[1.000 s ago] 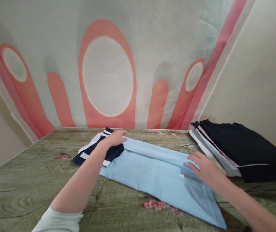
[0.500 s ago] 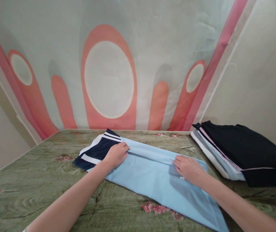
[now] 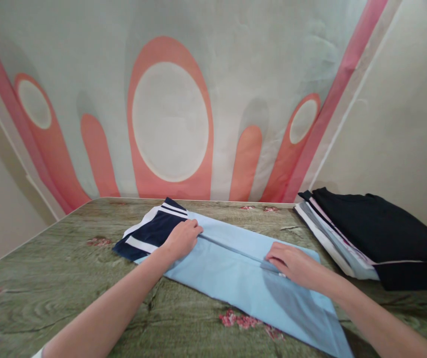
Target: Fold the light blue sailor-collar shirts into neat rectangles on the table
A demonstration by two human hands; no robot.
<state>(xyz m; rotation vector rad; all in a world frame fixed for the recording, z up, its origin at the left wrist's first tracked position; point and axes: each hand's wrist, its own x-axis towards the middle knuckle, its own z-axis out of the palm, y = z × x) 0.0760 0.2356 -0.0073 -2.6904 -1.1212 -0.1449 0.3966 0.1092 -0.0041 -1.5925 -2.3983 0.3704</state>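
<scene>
A light blue shirt [image 3: 232, 278] with a navy, white-striped collar lies folded lengthwise across the table, collar at the far left. A long folded-over edge runs along its middle. My left hand [image 3: 183, 237] is closed with its fingertips pinching that edge beside the collar. Farther right, my right hand [image 3: 290, 261] has its fingers curled onto the same edge, near a small white tag. The cloth right under both sets of fingertips is hidden.
A stack of folded clothes [image 3: 385, 228], a black one on top, sits at the table's right side. The wood-patterned table [image 3: 67, 278] reaches back to a wall covering [image 3: 273, 59] with coral and white shapes.
The folded-over strip lies flatter, its edge now straighter between my hands. The grey gap beside my right fingers has closed. My right hand has shifted slightly; the left barely moved.
</scene>
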